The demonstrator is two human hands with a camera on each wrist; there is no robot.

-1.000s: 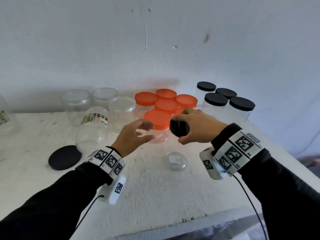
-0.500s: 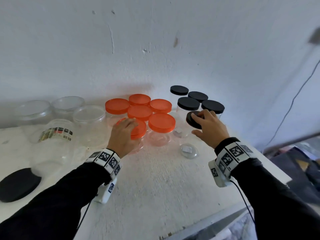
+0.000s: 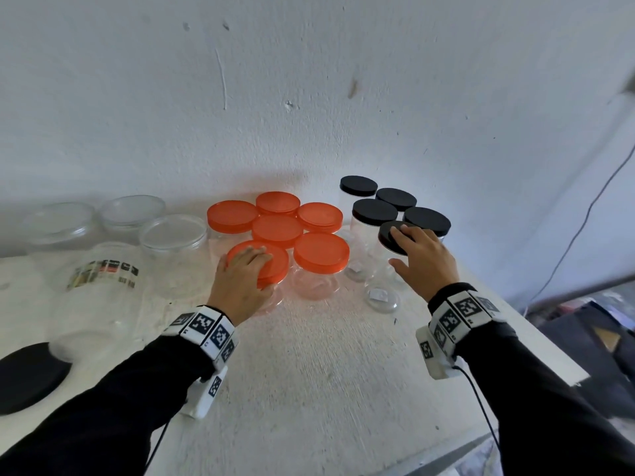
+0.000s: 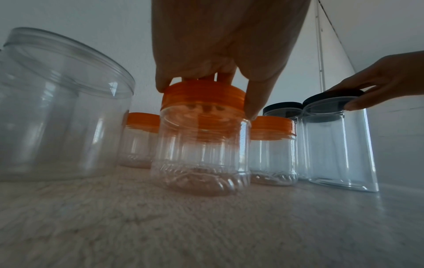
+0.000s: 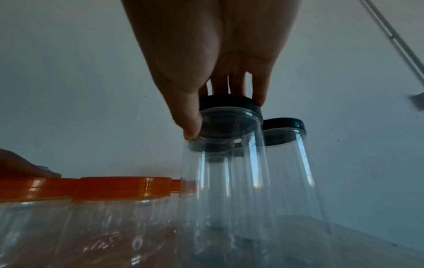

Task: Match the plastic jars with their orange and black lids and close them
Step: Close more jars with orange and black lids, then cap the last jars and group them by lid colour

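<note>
White table (image 3: 309,372): hands (image 3: 240,283) on lids (image 3: 271,259)

Both black-sleeved arms reach forward, tagged bands at the wrists. The left hand (image 3: 240,280) lies palm-down, fingers curled over; the right hand (image 3: 424,259) likewise, thumb spread.
</note>
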